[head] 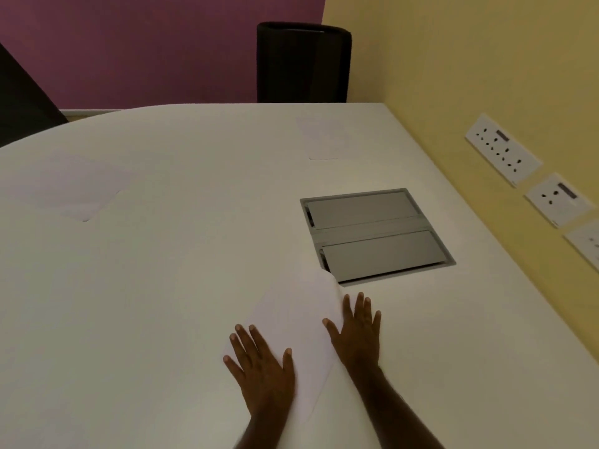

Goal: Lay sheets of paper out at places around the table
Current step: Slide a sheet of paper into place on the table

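While one sheet [76, 189] is lying flat far left on the worktop [181, 254], left hand [261, 367] is pressing the near sheet [291, 322], fingers splayed, gripping nothing; right hand [358, 332] is resting flat at its lifted right edge; another sheet [321, 139] is lying beyond the metal hatch [376, 234].

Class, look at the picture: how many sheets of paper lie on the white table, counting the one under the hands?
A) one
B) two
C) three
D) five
C: one sheet lies under both hands, a second sheet at far left, and a third sheet before the black chair.
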Tool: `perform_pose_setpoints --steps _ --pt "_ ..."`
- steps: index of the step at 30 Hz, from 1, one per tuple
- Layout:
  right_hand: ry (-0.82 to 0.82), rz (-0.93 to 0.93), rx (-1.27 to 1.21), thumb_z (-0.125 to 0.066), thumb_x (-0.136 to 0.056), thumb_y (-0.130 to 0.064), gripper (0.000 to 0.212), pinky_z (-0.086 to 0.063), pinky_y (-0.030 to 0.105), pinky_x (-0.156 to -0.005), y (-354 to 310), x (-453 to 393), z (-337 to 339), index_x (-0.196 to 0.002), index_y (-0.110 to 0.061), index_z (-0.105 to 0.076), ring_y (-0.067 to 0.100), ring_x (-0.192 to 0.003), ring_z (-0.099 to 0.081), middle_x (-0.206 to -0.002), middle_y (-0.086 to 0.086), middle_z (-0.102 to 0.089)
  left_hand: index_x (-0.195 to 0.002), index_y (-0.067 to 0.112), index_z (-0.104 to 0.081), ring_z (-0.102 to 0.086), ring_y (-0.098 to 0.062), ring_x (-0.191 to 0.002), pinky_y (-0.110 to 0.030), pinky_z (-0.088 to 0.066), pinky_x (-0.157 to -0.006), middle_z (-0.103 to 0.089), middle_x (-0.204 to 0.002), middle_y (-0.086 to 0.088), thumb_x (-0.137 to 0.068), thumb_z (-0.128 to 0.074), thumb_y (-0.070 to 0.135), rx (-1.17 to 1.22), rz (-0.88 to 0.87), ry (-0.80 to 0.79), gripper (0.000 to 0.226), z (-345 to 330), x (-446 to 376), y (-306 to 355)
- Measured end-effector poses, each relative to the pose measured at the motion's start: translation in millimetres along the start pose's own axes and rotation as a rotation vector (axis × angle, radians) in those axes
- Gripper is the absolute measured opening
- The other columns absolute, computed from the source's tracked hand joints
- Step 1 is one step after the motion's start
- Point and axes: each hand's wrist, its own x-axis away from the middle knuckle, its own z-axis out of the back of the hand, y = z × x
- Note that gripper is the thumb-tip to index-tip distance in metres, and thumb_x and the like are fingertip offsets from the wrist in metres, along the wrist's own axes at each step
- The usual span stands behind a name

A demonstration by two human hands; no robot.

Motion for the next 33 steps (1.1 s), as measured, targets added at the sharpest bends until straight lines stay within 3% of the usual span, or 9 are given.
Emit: perform_pose_setpoints --steps 4,7,9,15,20,24,26,29,33 --pt "0.011 0.108 -0.094 -0.032 -0.101 -0.055 0.065 0.007 0.049 -0.124 27.2 29.4 0.5 -0.158 -0.032 -0.011 0.029 -0.155 0.001 -0.167 0.012 -0.002 -0.154 0.005 0.017 0.020 -0.038 -0.151 -0.059 0.003 -0.123 0.025 -0.161 -0.021 -0.094 -0.023 0.063 -0.005 0.006 -0.086 0.092 -14.5 36.9 13.3" --pt "0.101 0.214 -0.362 -0.050 -0.098 -0.036 0.060 -0.033 0.047 -0.117 54.2 53.6 7.7 -0.154 -0.032 -0.028 0.026 -0.130 -0.049 -0.141 0.011 -0.054 -0.155 0.005 0.015 0.020 -0.037 -0.151 -0.059 0.001 -0.123 0.024 -0.162 -0.021 -0.095 -0.036 0.059 0.043 -0.028 -0.159 0.095 -23.3 63.7 22.5" --pt "0.111 0.235 -0.440 -0.055 -0.096 -0.026 0.067 -0.048 0.038 -0.102 75.4 67.8 14.8 -0.153 -0.038 -0.022 0.022 -0.107 -0.061 -0.119 0.007 -0.065 -0.155 0.007 0.016 0.019 -0.037 -0.151 -0.059 -0.001 -0.123 0.024 -0.162 -0.021 -0.095 -0.037 0.060 0.048 -0.109 -0.175 0.096 -29.0 80.7 26.3" --pt "-0.064 0.202 -0.406 -0.056 -0.084 -0.011 0.091 -0.044 0.023 -0.094 172.4 85.5 44.4 -0.148 -0.061 -0.015 0.019 -0.114 -0.060 -0.140 -0.002 -0.059 -0.158 0.015 -0.001 0.012 -0.031 -0.154 -0.049 -0.001 -0.126 0.012 -0.166 -0.013 -0.096 -0.037 0.056 -0.027 -0.764 -0.060 0.082 -49.1 101.3 27.3" --pt "-0.233 0.116 -0.397 -0.064 -0.079 -0.010 0.102 -0.045 0.034 -0.101 247.0 92.6 62.5 -0.145 -0.066 -0.011 0.021 -0.128 -0.052 -0.148 -0.001 -0.051 -0.158 0.014 -0.014 -0.003 -0.031 -0.155 -0.055 -0.013 -0.122 -0.005 -0.167 -0.012 -0.095 -0.043 0.062 -0.226 -1.087 -0.111 0.085 -81.2 121.6 46.4" --pt "-0.176 0.039 -0.353 -0.074 -0.079 -0.018 0.114 -0.045 0.040 -0.100 274.3 106.2 58.3 -0.153 -0.049 0.006 0.030 -0.123 -0.051 -0.136 0.010 -0.052 -0.154 0.012 -0.030 -0.017 -0.034 -0.152 -0.061 -0.020 -0.121 -0.020 -0.164 -0.014 -0.093 -0.035 0.067 -0.343 -1.102 -0.163 0.083 -102.4 160.2 66.8" --pt "-0.093 -0.013 -0.262 -0.077 -0.079 -0.025 0.117 -0.040 0.046 -0.109 279.3 116.1 49.9 -0.154 -0.043 0.012 0.032 -0.133 -0.043 -0.149 0.010 -0.041 -0.152 0.011 -0.034 -0.020 -0.037 -0.151 -0.063 -0.017 -0.120 -0.024 -0.163 -0.015 -0.091 -0.031 0.070 -0.369 -1.027 -0.181 0.085 -110.5 182.9 75.1" --pt "-0.018 0.040 -0.164 -0.075 -0.083 -0.034 0.110 -0.024 0.045 -0.120 287.6 135.9 34.1 -0.156 -0.037 0.007 0.027 -0.151 -0.020 -0.166 0.005 -0.014 -0.153 0.009 -0.032 -0.019 -0.040 -0.150 -0.062 -0.010 -0.117 -0.022 -0.163 -0.018 -0.090 -0.025 0.073 -0.375 -0.927 -0.190 0.089 -120.7 212.2 85.8" --pt "-0.083 0.213 -0.056 -0.064 -0.092 -0.041 0.090 -0.014 0.037 -0.124 304.2 159.3 11.7 -0.159 -0.027 -0.004 0.020 -0.154 -0.006 -0.168 -0.001 -0.004 -0.151 0.009 -0.036 -0.025 -0.044 -0.148 -0.067 -0.016 -0.118 -0.028 -0.160 -0.021 -0.089 -0.032 0.075 -0.379 -0.869 -0.191 0.091 -129.7 234.1 96.7"
